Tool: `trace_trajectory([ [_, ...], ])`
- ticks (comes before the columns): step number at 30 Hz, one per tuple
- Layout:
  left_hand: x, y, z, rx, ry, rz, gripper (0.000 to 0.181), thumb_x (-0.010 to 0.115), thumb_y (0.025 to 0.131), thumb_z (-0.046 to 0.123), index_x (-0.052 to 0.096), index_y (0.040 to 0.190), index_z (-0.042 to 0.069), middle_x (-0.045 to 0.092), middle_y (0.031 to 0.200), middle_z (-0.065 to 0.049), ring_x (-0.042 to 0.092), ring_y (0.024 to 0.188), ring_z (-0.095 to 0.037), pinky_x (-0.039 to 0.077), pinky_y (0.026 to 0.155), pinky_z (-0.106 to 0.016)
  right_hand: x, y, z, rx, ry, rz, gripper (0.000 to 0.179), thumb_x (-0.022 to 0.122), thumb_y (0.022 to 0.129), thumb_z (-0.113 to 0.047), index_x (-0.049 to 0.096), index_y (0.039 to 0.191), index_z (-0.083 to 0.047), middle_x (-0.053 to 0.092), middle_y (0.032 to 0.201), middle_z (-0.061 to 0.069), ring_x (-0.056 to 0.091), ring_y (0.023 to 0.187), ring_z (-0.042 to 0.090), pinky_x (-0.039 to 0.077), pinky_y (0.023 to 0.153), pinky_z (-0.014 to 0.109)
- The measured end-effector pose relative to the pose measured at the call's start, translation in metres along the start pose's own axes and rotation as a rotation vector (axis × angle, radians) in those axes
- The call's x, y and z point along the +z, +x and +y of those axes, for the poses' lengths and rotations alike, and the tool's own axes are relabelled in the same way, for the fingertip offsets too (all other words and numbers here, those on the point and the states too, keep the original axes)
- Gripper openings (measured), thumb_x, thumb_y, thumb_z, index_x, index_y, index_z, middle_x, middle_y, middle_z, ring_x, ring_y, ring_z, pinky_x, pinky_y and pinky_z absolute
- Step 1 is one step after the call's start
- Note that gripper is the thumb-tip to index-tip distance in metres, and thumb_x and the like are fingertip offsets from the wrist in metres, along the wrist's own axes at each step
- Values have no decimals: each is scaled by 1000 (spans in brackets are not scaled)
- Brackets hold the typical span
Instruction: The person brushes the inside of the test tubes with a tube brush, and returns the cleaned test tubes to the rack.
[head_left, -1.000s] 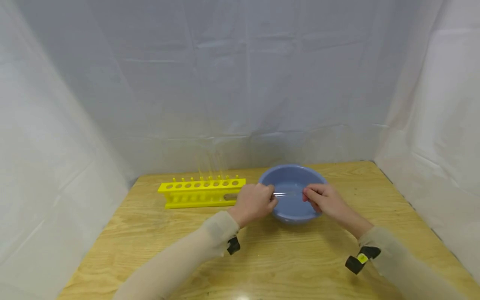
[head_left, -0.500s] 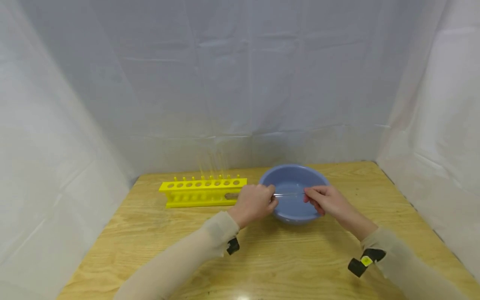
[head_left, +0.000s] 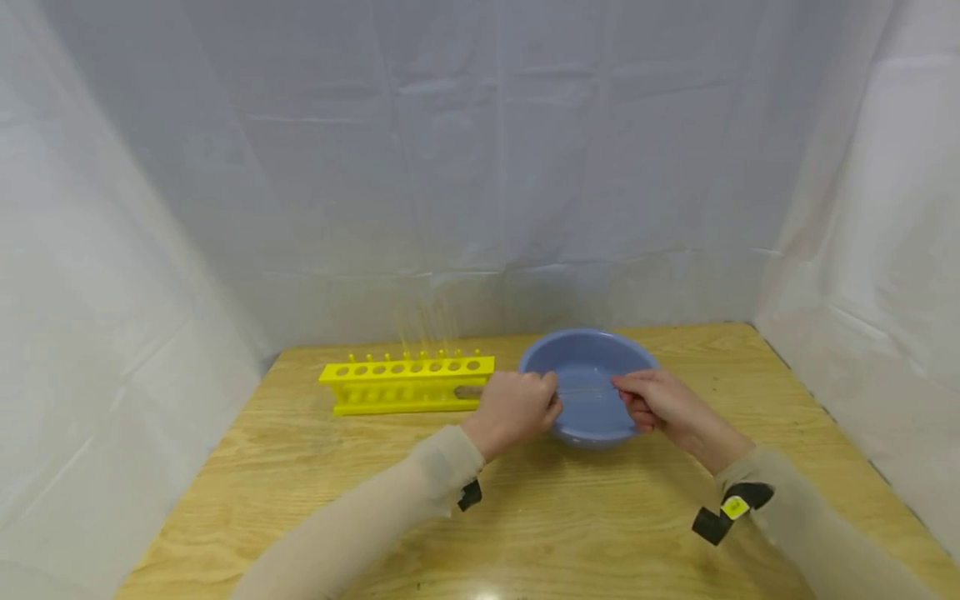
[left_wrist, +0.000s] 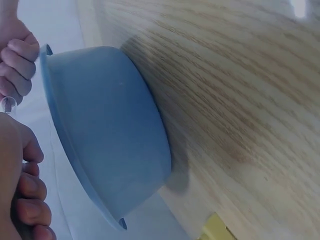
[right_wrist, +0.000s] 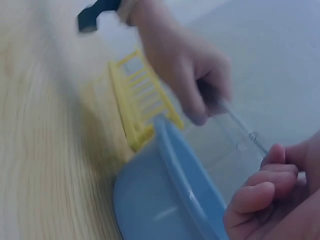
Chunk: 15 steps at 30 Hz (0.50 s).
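My left hand (head_left: 517, 410) grips a clear test tube (right_wrist: 232, 117) held roughly level over the near part of a blue basin (head_left: 592, 429). A dark brush end (head_left: 467, 392) shows to the left of that hand, apparently inside the tube. From the tube's mouth comes a twisted wire brush handle (right_wrist: 258, 144). The thumb and fingers of my right hand (head_left: 667, 408) pinch this wire at the basin's right side. In the left wrist view the round tube mouth (left_wrist: 8, 103) lies between both hands. Most of the tube is hidden by the left hand.
A yellow test tube rack (head_left: 405, 387) stands left of the basin, with several clear tubes (head_left: 427, 329) upright on its rear pegs. Everything stands on a wooden table (head_left: 585, 525). White sheeting (head_left: 480, 167) encloses the back and sides.
My left hand has shifted slightly right, and the dark brush end beside it too. My right hand has moved slightly right, still pinching the wire. The basin and rack have stayed put.
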<state>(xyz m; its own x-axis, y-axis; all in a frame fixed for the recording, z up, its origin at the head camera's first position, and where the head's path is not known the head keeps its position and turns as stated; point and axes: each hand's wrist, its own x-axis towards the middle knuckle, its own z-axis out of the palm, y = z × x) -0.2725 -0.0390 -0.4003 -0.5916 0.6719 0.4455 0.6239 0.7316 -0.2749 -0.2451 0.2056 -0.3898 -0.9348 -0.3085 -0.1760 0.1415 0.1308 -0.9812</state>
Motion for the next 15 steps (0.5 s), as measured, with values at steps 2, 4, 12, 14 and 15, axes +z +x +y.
trace_trajectory([
  [2, 1, 0, 0, 4, 23, 6, 26, 62, 94, 32, 54, 72, 19, 45, 54, 7, 39, 41, -8, 31, 35, -26, 0, 1, -1, 35, 46, -13, 40, 47, 106, -21, 47, 68, -12, 33, 54, -6, 28, 43, 6, 27, 47, 25],
  [4, 1, -1, 0, -2, 25, -7, 26, 61, 94, 32, 55, 73, 18, 47, 54, 6, 41, 41, -8, 33, 35, -27, 2, 2, -1, 44, 62, -5, 39, 46, 106, -20, 47, 67, -12, 33, 54, -6, 29, 42, 6, 28, 47, 24],
  [12, -2, 2, -1, -139, -165, -121, 29, 59, 94, 34, 49, 70, 21, 46, 57, 7, 43, 46, -10, 31, 39, -26, 4, -2, 10, -358, -316, 197, 32, 59, 103, -28, 64, 91, 1, 49, 61, 0, 46, 52, 12, 42, 51, 29],
  [14, -4, 2, -2, -155, -191, -138, 30, 59, 95, 34, 49, 70, 21, 46, 57, 7, 43, 47, -9, 31, 40, -25, 2, -3, 14, -561, -523, 249, 18, 68, 98, -21, 68, 100, -3, 53, 69, -2, 47, 57, 10, 42, 52, 26],
  [15, -5, 2, -2, -157, -201, -145, 29, 59, 95, 33, 49, 70, 21, 47, 57, 7, 43, 47, -9, 31, 40, -25, 1, -3, 16, -666, -635, 279, 15, 73, 94, -17, 69, 103, -5, 54, 72, -2, 47, 59, 9, 42, 53, 24],
])
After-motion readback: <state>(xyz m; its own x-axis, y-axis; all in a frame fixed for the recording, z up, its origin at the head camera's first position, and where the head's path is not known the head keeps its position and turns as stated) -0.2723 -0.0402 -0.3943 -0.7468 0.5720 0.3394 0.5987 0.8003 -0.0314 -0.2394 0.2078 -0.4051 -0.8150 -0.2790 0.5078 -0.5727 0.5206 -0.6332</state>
